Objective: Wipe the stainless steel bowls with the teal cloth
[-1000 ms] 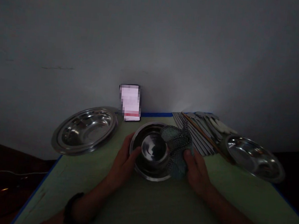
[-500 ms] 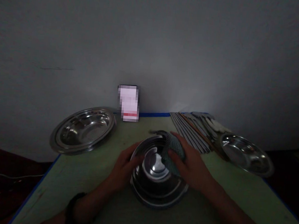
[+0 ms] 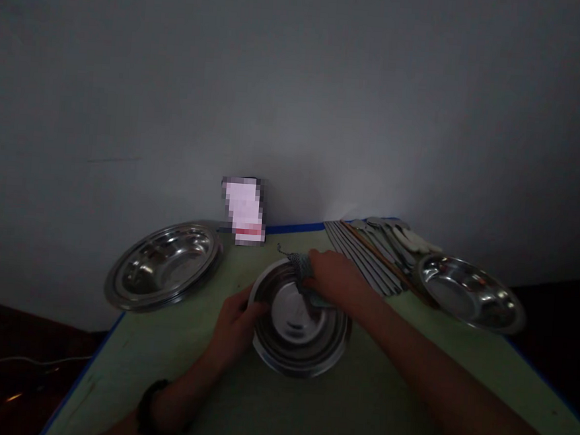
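Note:
A steel bowl (image 3: 296, 340) sits open side up on the green table (image 3: 387, 396) in front of me. My left hand (image 3: 233, 326) grips its left rim, thumb over the edge. My right hand (image 3: 335, 280) is closed on a greenish cloth (image 3: 302, 266) and presses it against the bowl's far inner wall. Most of the cloth is hidden under that hand; only a bunched corner shows at the rim.
A steel plate (image 3: 165, 265) lies at the back left and another steel plate (image 3: 471, 293) at the back right. A row of chopsticks and spoons (image 3: 377, 250) lies between bowl and right plate. A lit phone (image 3: 243, 209) leans on the wall. The room is dim.
The bowl went from tilted toward me to lying flat. My right hand moved with the cloth from the bowl's right side into the bowl and up to its far rim.

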`<state>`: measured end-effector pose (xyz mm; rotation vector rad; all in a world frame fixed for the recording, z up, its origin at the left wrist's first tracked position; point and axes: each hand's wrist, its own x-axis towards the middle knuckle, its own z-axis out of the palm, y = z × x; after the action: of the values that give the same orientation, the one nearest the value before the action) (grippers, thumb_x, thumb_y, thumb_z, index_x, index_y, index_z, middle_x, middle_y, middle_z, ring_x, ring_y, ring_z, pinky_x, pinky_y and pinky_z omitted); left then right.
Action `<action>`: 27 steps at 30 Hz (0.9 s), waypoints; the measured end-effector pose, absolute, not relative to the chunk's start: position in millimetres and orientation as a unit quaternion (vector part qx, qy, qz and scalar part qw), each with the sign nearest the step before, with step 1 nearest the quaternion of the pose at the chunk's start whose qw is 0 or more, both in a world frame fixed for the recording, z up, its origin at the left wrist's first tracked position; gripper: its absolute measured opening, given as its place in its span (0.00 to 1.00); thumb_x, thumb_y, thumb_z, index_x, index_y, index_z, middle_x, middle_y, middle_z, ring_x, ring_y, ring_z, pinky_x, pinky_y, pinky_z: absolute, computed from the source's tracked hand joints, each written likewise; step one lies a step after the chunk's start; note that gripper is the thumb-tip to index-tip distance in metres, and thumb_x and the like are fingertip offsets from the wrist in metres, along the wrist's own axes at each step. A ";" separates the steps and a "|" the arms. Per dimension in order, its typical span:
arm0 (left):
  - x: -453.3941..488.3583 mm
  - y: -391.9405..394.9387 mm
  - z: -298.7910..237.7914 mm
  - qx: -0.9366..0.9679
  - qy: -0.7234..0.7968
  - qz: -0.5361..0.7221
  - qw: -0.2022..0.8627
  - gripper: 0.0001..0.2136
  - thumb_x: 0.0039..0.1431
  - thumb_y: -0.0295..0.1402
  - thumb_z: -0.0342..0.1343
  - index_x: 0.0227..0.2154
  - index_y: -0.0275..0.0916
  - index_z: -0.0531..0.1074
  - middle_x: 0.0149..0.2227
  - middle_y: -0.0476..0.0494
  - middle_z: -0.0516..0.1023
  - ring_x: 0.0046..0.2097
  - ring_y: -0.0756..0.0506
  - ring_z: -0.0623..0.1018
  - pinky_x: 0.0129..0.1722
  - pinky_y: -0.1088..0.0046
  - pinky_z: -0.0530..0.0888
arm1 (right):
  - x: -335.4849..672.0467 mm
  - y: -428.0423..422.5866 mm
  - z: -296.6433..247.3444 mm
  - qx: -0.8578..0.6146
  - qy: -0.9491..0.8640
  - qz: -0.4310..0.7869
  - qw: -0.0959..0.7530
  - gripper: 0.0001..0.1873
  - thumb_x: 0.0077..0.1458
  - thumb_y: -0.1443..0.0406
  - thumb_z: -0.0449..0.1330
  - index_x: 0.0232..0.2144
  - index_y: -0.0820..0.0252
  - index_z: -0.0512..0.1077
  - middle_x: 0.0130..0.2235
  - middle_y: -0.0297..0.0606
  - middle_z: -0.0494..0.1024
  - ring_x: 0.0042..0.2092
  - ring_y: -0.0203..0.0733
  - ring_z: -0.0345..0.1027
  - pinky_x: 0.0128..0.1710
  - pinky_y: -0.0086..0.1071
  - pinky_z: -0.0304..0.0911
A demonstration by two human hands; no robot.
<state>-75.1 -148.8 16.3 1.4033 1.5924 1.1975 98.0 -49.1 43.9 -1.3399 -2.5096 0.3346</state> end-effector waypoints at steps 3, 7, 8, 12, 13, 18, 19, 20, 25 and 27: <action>-76.8 -146.7 13.8 0.526 0.624 0.463 0.346 0.09 0.45 0.34 0.52 0.26 0.37 0.75 0.25 0.50 0.75 0.31 0.43 0.73 0.30 0.70 0.69 | 90.8 -37.9 41.2 -0.422 -0.884 0.128 0.152 0.09 0.43 0.66 0.66 0.31 0.58 0.72 0.34 0.48 0.79 0.36 0.52 0.72 0.32 0.35 0.57; -79.1 -143.5 9.1 0.494 0.623 0.486 0.362 0.08 0.45 0.33 0.53 0.25 0.36 0.75 0.25 0.49 0.75 0.31 0.44 0.73 0.30 0.71 0.68 | 92.5 -31.0 32.6 -0.384 -0.891 0.158 0.184 0.10 0.47 0.59 0.65 0.31 0.57 0.72 0.34 0.42 0.78 0.36 0.47 0.71 0.32 0.32 0.56; -79.8 -142.6 8.6 0.490 0.621 0.493 0.363 0.08 0.45 0.32 0.53 0.27 0.36 0.76 0.25 0.49 0.75 0.31 0.44 0.73 0.30 0.71 0.68 | 93.9 -30.8 30.6 -0.390 -0.880 0.173 0.207 0.10 0.48 0.58 0.64 0.30 0.58 0.71 0.32 0.40 0.78 0.35 0.45 0.70 0.31 0.32 0.55; -83.6 -140.3 10.5 0.493 0.611 0.519 0.338 0.11 0.48 0.33 0.53 0.32 0.37 0.77 0.28 0.50 0.77 0.33 0.43 0.75 0.33 0.70 0.71 | 94.9 -37.6 19.6 -0.448 -0.775 0.289 0.340 0.13 0.48 0.55 0.61 0.25 0.59 0.69 0.27 0.34 0.74 0.30 0.40 0.66 0.29 0.30 0.54; -84.3 -139.9 11.2 0.496 0.613 0.527 0.317 0.11 0.50 0.33 0.53 0.34 0.38 0.77 0.30 0.49 0.78 0.36 0.42 0.76 0.35 0.69 0.72 | 93.4 -40.9 15.4 -0.460 -0.737 0.323 0.377 0.14 0.48 0.54 0.61 0.26 0.59 0.69 0.27 0.35 0.74 0.31 0.40 0.67 0.30 0.31 0.55; -81.9 -135.5 9.3 0.513 0.604 0.586 0.169 0.16 0.55 0.38 0.54 0.46 0.41 0.72 0.49 0.44 0.75 0.51 0.40 0.73 0.51 0.62 0.69 | 83.4 -58.3 -5.9 -0.482 -0.596 0.421 0.485 0.16 0.49 0.55 0.58 0.35 0.61 0.71 0.36 0.40 0.77 0.38 0.45 0.70 0.37 0.35 0.62; -80.3 -133.7 7.8 0.516 0.599 0.590 0.163 0.17 0.56 0.38 0.53 0.48 0.42 0.71 0.51 0.44 0.74 0.53 0.40 0.72 0.52 0.61 0.68 | 82.9 -60.1 -7.9 -0.477 -0.593 0.428 0.488 0.15 0.50 0.56 0.57 0.36 0.61 0.71 0.36 0.41 0.77 0.38 0.45 0.70 0.38 0.35 0.62; -78.7 -131.6 6.4 0.518 0.595 0.590 0.172 0.18 0.57 0.38 0.52 0.50 0.42 0.69 0.52 0.43 0.73 0.54 0.40 0.71 0.54 0.60 0.67 | 83.1 -61.1 -8.8 -0.470 -0.591 0.433 0.492 0.15 0.50 0.56 0.56 0.36 0.61 0.71 0.36 0.41 0.77 0.38 0.45 0.70 0.38 0.36 0.62; -76.7 -121.5 5.4 0.509 0.610 0.544 0.270 0.18 0.55 0.38 0.55 0.48 0.37 0.69 0.48 0.39 0.77 0.51 0.38 0.75 0.51 0.58 0.71 | 91.1 -58.6 -4.0 -0.447 -0.617 0.354 0.542 0.14 0.54 0.56 0.54 0.37 0.58 0.70 0.35 0.39 0.77 0.37 0.44 0.70 0.38 0.36 0.62; -79.2 -119.5 6.8 0.512 0.618 0.526 0.281 0.16 0.54 0.39 0.55 0.44 0.37 0.71 0.45 0.39 0.79 0.49 0.38 0.77 0.49 0.59 0.72 | 94.4 -57.2 -2.4 -0.417 -0.658 0.302 0.550 0.14 0.54 0.59 0.54 0.41 0.56 0.70 0.38 0.40 0.78 0.39 0.45 0.71 0.40 0.37 0.63</action>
<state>-79.2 -119.5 6.8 1.3711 1.6563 1.4103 94.4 -57.2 -2.4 -0.9861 -1.5586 0.7142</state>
